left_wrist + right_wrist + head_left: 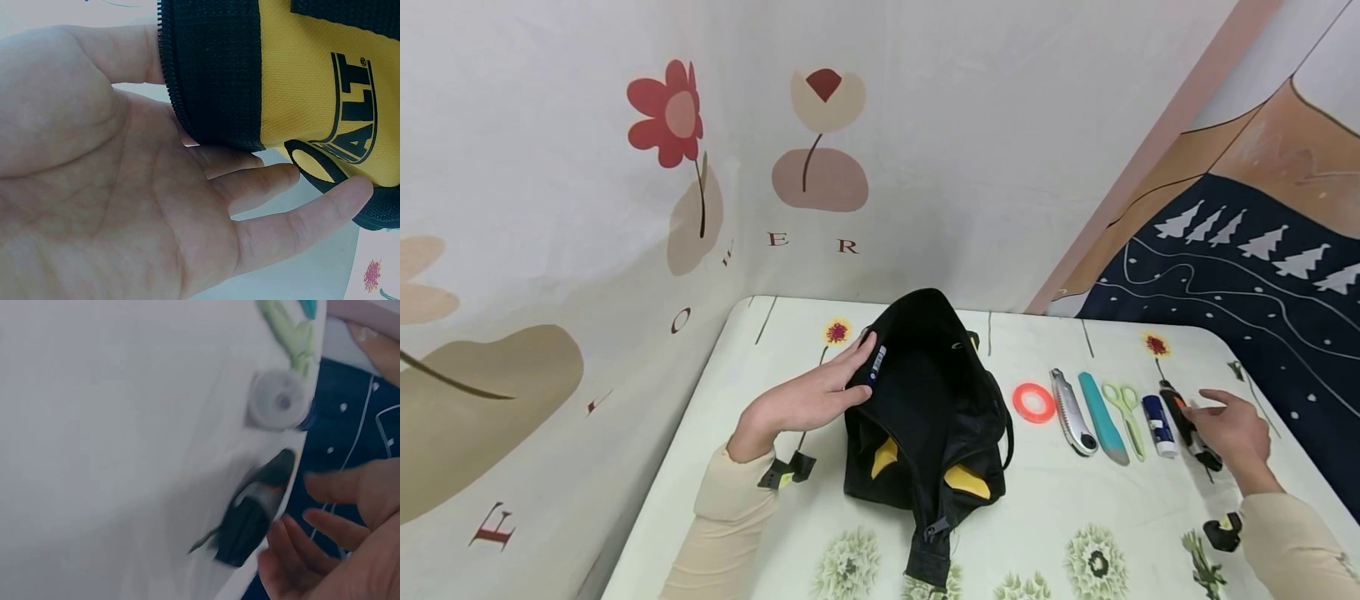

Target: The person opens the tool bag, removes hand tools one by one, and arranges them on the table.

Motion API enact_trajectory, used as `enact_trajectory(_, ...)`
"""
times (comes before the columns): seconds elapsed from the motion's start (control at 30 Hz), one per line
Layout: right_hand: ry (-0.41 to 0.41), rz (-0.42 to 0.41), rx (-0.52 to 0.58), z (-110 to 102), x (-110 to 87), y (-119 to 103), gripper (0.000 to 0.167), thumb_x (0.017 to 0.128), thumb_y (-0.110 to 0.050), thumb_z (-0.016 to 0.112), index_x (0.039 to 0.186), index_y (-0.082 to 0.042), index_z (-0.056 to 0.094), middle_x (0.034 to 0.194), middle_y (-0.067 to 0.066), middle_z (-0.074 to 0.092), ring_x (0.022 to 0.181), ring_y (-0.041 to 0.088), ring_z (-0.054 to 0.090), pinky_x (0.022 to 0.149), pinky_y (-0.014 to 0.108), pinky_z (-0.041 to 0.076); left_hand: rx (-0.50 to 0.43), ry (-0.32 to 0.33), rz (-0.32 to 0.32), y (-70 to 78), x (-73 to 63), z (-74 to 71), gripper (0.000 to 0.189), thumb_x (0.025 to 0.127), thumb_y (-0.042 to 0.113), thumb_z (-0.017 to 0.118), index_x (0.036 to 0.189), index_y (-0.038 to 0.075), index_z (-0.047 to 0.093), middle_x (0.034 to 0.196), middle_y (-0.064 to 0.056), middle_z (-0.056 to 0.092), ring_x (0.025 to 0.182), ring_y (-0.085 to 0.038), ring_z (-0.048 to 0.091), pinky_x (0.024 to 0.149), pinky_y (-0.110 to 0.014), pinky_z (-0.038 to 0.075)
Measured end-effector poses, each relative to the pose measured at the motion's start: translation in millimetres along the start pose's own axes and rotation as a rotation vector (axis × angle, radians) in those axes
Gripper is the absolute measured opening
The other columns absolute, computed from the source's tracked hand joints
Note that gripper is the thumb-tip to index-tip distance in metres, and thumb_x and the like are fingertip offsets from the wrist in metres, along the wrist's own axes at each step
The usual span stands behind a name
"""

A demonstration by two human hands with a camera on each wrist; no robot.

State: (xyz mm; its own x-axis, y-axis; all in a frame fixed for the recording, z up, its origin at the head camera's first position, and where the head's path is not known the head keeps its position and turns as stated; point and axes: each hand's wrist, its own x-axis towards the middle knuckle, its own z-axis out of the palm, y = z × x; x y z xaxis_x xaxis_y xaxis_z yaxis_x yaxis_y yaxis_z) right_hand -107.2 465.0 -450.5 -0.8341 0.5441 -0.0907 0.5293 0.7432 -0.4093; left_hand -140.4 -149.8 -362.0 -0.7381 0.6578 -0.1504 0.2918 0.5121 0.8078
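Note:
A black and yellow tool bag point(940, 400) stands unzipped on the table, its mouth gaping. My left hand point(820, 379) holds the left rim, with the thumb and fingers at the edge. In the left wrist view the zipper edge crosses in front of the thumb, and the outer fingers stretch beneath the yellow panel point(312, 81). Over at the right, my right hand point(1232, 429) reaches beside a black tool point(250, 512) with grey and orange parts; the relaxed fingertips come right up to it.
Left of the black tool lie a blue glue stick point(1159, 427), green scissors point(1126, 408), a teal cutter point(1102, 417), a grey utility knife point(1072, 412) and an orange tape roll point(1033, 403). A printed cloth wall point(940, 167) rises behind the table point(1037, 517).

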Motion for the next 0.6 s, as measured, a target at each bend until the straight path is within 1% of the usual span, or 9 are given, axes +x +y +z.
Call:
enact_trajectory(0.07,0.049,-0.01,0.016,-1.1,-4.3,-8.1,0.054,0.109,-0.016,0.062,0.153,0.012,0.052,0.136,0.041,0.064,0.111,0.057,0.065,0.072,0.049,0.05,0.0,-0.001,-0.002,-0.3,0.1,0.0,0.078,0.117,0.018,0.047,0.177,0.004,0.0,0.186,-0.013,-0.009,0.172,-0.035,-0.006,0.136,-0.06,0.007)
enact_trajectory(0.17,0.154,-0.063,0.067,-2.8,-12.2,-27.4,0.051,0.11,-0.014,0.058,0.154,0.011,0.054,0.142,0.041,0.061,0.121,0.058,0.063,0.085,0.059,0.052,0.001,0.001,-0.005,-0.7,0.0,-0.2,0.078,0.117,0.019,0.048,0.177,0.004,0.0,0.186,-0.013,-0.009,0.172,-0.035,-0.006,0.136,-0.06,0.007)
enact_trajectory(0.2,0.185,-0.088,0.094,-2.9,-15.4,-34.7,0.05,0.11,-0.014,0.057,0.154,0.01,0.055,0.142,0.04,0.062,0.123,0.057,0.062,0.094,0.063,0.05,0.001,0.002,-0.005,-0.8,-0.1,-0.3,0.078,0.117,0.018,0.048,0.177,0.004,0.0,0.186,-0.013,-0.009,0.172,-0.035,-0.006,0.136,-0.06,0.007)
enact_trajectory(0.27,0.24,-0.123,0.153,-2.7,-22.1,-50.8,0.048,0.11,-0.014,0.057,0.153,0.007,0.059,0.138,0.038,0.065,0.115,0.047,0.067,0.104,0.063,0.046,0.001,0.004,-0.006,-0.9,-0.3,-0.4,0.078,0.117,0.019,0.048,0.177,0.004,0.0,0.186,-0.013,-0.009,0.172,-0.035,-0.006,0.136,-0.061,0.008)
enact_trajectory(0.3,0.257,-0.134,0.184,-2.9,-25.7,-59.0,0.047,0.11,-0.014,0.058,0.153,0.005,0.061,0.136,0.036,0.068,0.107,0.037,0.069,0.106,0.061,0.045,-0.001,0.004,-0.006,-0.8,-0.3,-0.4,0.078,0.117,0.019,0.047,0.177,0.004,0.0,0.186,-0.013,-0.008,0.172,-0.035,-0.006,0.136,-0.061,0.008)
enact_trajectory(0.37,0.279,-0.155,0.247,-3.7,-33.8,-74.9,0.045,0.11,-0.015,0.059,0.152,0.0,0.066,0.125,0.028,0.074,0.092,0.011,0.065,0.102,0.045,0.047,0.0,0.003,-0.004,-0.7,-0.4,-0.4,0.078,0.117,0.019,0.047,0.177,0.004,0.0,0.186,-0.014,-0.009,0.172,-0.035,-0.006,0.136,-0.061,0.008)
enact_trajectory(0.47,0.292,-0.189,0.334,-6.4,-48.1,-98.9,0.041,0.108,-0.015,0.064,0.148,-0.006,0.072,0.104,0.0,0.076,0.079,-0.015,0.047,0.083,0.022,0.043,-0.002,0.002,0.003,-0.4,-0.3,-0.3,0.078,0.117,0.018,0.047,0.177,0.003,0.0,0.186,-0.014,-0.009,0.171,-0.035,-0.006,0.136,-0.061,0.007)
enact_trajectory(0.53,0.273,-0.222,0.389,-7.8,-59.2,-114.2,0.04,0.109,-0.015,0.065,0.147,-0.007,0.072,0.095,-0.02,0.067,0.08,-0.018,0.049,0.077,0.015,0.04,-0.001,0.001,0.007,0.1,-0.1,-0.3,0.077,0.117,0.016,0.047,0.177,0.002,0.0,0.185,-0.015,-0.009,0.171,-0.035,-0.007,0.136,-0.061,0.007)
enact_trajectory(0.6,0.246,-0.252,0.429,-8.5,-69.6,-128.6,0.04,0.109,-0.014,0.065,0.147,-0.008,0.072,0.091,-0.031,0.06,0.082,-0.018,0.052,0.076,0.011,0.042,-0.002,-0.001,0.009,0.4,0.1,-0.2,0.077,0.117,0.016,0.047,0.177,0.002,0.0,0.185,-0.015,-0.009,0.171,-0.035,-0.007,0.136,-0.061,0.007)
